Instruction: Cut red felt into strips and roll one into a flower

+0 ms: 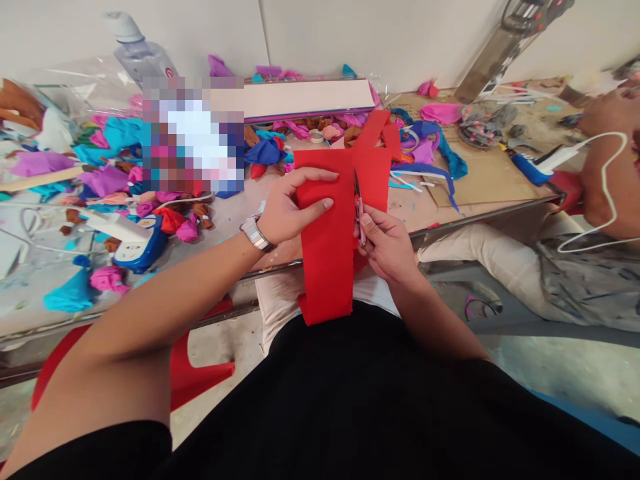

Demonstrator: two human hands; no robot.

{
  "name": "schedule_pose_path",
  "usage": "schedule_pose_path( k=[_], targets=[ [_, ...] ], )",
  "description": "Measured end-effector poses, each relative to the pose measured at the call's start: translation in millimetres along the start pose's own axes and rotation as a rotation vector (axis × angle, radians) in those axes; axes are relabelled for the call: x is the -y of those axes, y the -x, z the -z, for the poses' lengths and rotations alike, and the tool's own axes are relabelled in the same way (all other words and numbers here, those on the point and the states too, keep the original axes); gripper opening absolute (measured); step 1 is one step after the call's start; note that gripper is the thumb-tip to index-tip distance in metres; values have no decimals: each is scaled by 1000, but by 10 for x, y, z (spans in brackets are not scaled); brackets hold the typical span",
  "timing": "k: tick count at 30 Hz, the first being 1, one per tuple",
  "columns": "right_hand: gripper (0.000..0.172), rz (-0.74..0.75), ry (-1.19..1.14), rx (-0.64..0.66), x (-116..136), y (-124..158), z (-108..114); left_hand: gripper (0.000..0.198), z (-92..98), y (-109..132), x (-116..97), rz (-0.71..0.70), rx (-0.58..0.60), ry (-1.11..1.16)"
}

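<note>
A long sheet of red fabric (327, 253) hangs from the table edge down to my lap, partly split along its length. My left hand (293, 207), with a metal watch on the wrist, pinches the sheet's left part, thumb underneath and fingers stretched over the top. My right hand (387, 243) is closed round small pink-handled scissors (359, 213), whose blades sit in the slit between the two red strips. The narrower right strip (374, 167) runs up onto the table.
The worktable (235, 220) is strewn with pink, blue, purple and brown fabric scraps. A glue gun (133, 240) lies at left, a long flat box (305, 99) at the back, a plastic bottle (137, 50) behind. Another person (575, 267) sits at right.
</note>
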State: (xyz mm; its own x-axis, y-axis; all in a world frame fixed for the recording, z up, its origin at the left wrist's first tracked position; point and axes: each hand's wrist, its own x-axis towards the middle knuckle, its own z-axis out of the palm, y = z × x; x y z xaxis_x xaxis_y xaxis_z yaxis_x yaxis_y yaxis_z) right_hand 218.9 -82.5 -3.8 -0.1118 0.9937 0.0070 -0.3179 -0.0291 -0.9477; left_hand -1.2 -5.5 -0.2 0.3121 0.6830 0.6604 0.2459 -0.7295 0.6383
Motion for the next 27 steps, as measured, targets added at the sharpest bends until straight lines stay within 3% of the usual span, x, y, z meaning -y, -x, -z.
schedule_pose_path(
  k=[11, 19, 23, 27],
  targets=[
    [57, 34, 51, 20, 89, -117, -11, 45, -18, 11, -7, 21, 3, -40],
    [55, 48, 36, 52, 39, -418, -71, 37, -37, -2, 73, 71, -78, -72],
    [54, 48, 46, 110, 61, -620, -146, 39, 4, -28, 185, 107, -126, -119],
    [47, -17, 96, 128, 114, -936, -290, 48, 114, -85, 429, 127, -187, -126]
  ],
)
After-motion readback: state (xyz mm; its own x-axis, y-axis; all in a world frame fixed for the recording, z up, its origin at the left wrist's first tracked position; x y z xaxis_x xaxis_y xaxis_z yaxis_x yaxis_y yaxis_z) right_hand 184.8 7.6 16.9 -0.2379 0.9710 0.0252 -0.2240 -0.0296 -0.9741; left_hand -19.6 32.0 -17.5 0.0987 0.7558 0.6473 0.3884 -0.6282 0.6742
